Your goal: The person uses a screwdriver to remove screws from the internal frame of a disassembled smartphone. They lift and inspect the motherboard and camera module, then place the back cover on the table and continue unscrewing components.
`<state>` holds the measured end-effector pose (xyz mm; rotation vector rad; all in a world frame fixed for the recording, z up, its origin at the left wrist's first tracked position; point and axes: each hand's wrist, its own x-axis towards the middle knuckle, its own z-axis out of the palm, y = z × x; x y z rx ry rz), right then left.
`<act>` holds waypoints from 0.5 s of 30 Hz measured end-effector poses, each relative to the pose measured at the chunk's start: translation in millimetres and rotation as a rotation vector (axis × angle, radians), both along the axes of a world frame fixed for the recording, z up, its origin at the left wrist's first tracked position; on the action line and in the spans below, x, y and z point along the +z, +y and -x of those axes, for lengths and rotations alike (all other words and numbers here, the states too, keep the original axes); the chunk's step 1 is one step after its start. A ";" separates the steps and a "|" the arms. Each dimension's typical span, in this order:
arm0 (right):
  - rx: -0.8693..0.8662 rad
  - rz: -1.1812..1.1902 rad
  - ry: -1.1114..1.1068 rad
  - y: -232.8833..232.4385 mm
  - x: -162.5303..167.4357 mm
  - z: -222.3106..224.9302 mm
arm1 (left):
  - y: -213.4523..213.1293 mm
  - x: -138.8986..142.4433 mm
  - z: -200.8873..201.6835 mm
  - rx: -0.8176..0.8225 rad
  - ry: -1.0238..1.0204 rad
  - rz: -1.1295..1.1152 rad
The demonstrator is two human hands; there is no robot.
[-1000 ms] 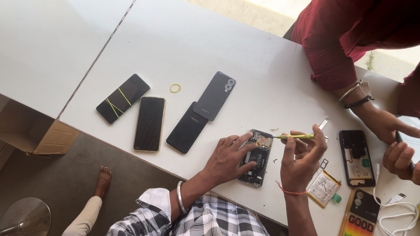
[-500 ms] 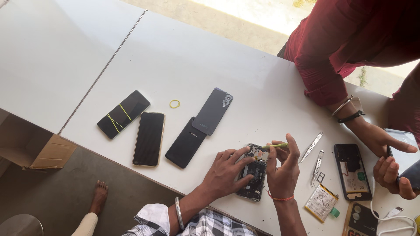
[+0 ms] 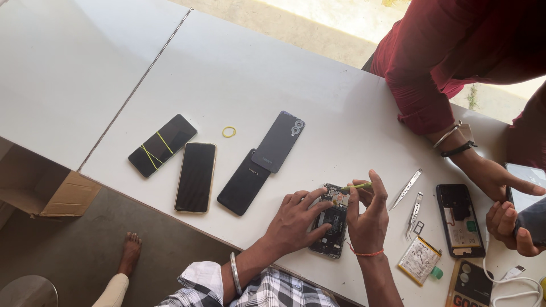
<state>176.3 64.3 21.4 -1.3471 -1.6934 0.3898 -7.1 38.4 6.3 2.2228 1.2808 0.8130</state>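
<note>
We look down on a white table (image 3: 239, 68). Our left hand (image 3: 296, 219) lies flat over an opened phone (image 3: 333, 219), fingers spread and pressing its lower half to the table near the front edge. Our right hand (image 3: 367, 219) is pinched shut around a thin yellow-green tool (image 3: 355, 186), whose tip meets the top end of the opened phone.

Left of our hands lie four phones: one bound with yellow bands (image 3: 162, 145), a black one face up (image 3: 196, 177), a dark one (image 3: 244, 182) and a grey one back up (image 3: 278, 141) partly overlapping it. A yellow rubber band (image 3: 228, 132) lies loose beside the grey phone.

To the right lie tweezers (image 3: 405, 189), a second metal tool (image 3: 414, 211), a battery (image 3: 420, 260) and another opened phone (image 3: 460, 219). A person in a maroon sleeve (image 3: 421, 85) stands across the table; that person's hands (image 3: 506, 222) hold a phone at the far right edge.
</note>
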 end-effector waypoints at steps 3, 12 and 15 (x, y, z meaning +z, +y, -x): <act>-0.003 -0.001 -0.012 1.0 -0.9 0.3 | 0.1 -0.7 -0.5 0.005 -0.006 -0.008; 0.035 -0.018 -0.148 5.1 13.5 -0.9 | -1.1 -4.6 -2.0 0.004 0.022 0.001; 0.102 0.032 -0.192 13.4 30.4 -4.3 | -0.7 -6.1 -1.9 0.003 0.021 0.001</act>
